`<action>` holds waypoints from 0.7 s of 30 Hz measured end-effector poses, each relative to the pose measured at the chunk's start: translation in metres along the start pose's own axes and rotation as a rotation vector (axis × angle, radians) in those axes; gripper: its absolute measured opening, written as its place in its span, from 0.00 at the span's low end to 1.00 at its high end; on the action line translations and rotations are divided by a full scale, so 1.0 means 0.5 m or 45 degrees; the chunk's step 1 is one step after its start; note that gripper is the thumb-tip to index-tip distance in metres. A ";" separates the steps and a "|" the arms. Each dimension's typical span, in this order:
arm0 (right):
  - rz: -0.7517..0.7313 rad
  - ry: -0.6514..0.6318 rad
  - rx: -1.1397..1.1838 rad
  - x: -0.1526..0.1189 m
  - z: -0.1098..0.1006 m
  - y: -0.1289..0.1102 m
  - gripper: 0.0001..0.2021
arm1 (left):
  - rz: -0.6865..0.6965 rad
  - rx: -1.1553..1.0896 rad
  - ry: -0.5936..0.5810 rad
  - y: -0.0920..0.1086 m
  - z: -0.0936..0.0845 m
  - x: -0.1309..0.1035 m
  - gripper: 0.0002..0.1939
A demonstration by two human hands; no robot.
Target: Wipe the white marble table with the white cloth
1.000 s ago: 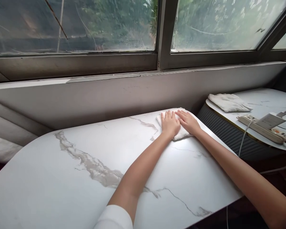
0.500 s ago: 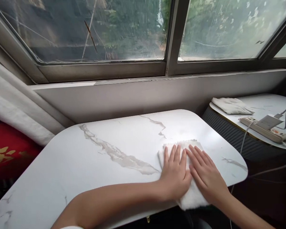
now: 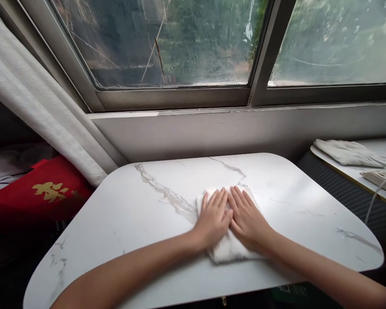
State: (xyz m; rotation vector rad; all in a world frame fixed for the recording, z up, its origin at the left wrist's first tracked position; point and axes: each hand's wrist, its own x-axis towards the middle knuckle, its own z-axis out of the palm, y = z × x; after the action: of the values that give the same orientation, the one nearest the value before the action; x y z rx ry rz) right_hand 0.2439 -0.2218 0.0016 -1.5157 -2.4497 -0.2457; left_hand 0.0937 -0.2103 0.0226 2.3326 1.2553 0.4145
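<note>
A folded white cloth [image 3: 227,252] lies flat on a white marble-patterned tabletop [image 3: 141,210], close to its middle. My left hand [image 3: 214,219] presses on the cloth's left part, palm down with the fingers stretched out. Beside it, touching near the thumbs, my right hand [image 3: 247,219] rests flat on the cloth's right part, fingers also extended. Both hands cover much of the cloth; its lower edge and upper left corner show.
A second white cloth [image 3: 349,153] and a power strip [image 3: 382,181] with a cord lie on another table at the right. A curtain [image 3: 51,98] hangs at the left over a red fabric item [image 3: 51,193] with gold print. A window [image 3: 180,47] spans the back.
Both hands and the cloth have slid left across the tabletop, away from its right end and front edge. My view has turned left, showing more of the red item.
</note>
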 end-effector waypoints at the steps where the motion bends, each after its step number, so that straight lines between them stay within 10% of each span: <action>1: 0.038 -0.015 0.015 0.038 0.011 0.008 0.29 | 0.012 0.060 0.067 -0.024 -0.005 0.025 0.28; 12: 0.254 0.027 0.049 0.364 0.095 0.071 0.22 | -0.281 0.230 0.305 -0.217 -0.093 0.295 0.28; 21: 0.275 -0.019 0.105 0.388 0.103 0.056 0.23 | -0.307 0.232 0.376 -0.242 -0.104 0.292 0.28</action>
State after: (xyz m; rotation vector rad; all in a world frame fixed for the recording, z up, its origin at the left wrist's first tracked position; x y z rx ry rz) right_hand 0.1794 -0.0297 0.0107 -1.7331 -2.2529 -0.0914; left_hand 0.0635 -0.0164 0.0102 2.2860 1.7584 0.6003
